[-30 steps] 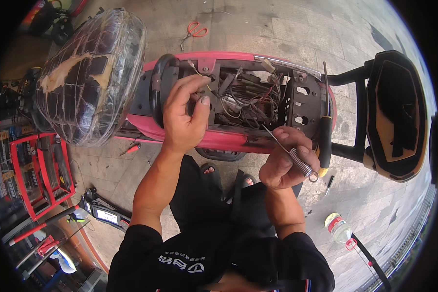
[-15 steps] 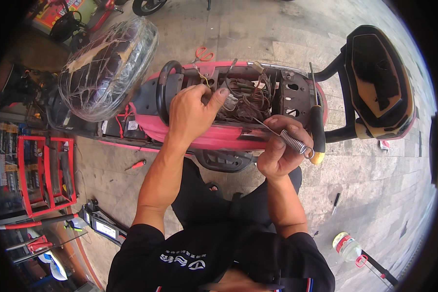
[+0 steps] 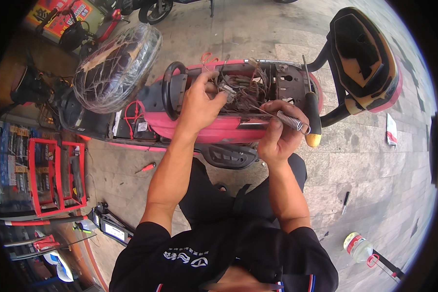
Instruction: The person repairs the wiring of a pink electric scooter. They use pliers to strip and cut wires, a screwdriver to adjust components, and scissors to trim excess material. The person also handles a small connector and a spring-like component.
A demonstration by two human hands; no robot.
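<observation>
A pink electric scooter point(image 3: 173, 129) lies lengthwise before me, its seat opening filled with tangled wires point(image 3: 250, 90). Inside the left part of that opening, my left hand point(image 3: 202, 103) has its thumb and fingers bent around a pale wire connector point(image 3: 227, 90). My right hand point(image 3: 283, 134) grips a metal coil spring point(image 3: 289, 120) with a looped end; a thin straight wire runs from it toward the wiring. Right beside those fingers, a screwdriver point(image 3: 314, 119) with a black and yellow handle rests across the scooter's tail, shaft pointing away.
A plastic-wrapped seat point(image 3: 114, 70) sits on the scooter's left part. At the right, a backrest point(image 3: 362, 61) juts out on black bars. Red-handled scissors point(image 3: 208, 59) lie beyond the opening. On the floor are a red screwdriver point(image 3: 146, 168), a red rack point(image 3: 58, 176) and a plastic bottle point(image 3: 359, 248).
My view has shifted, so the scene sits differently. My left fingers have moved from the wires' edge to around the connector. The right hand keeps hold of the spring.
</observation>
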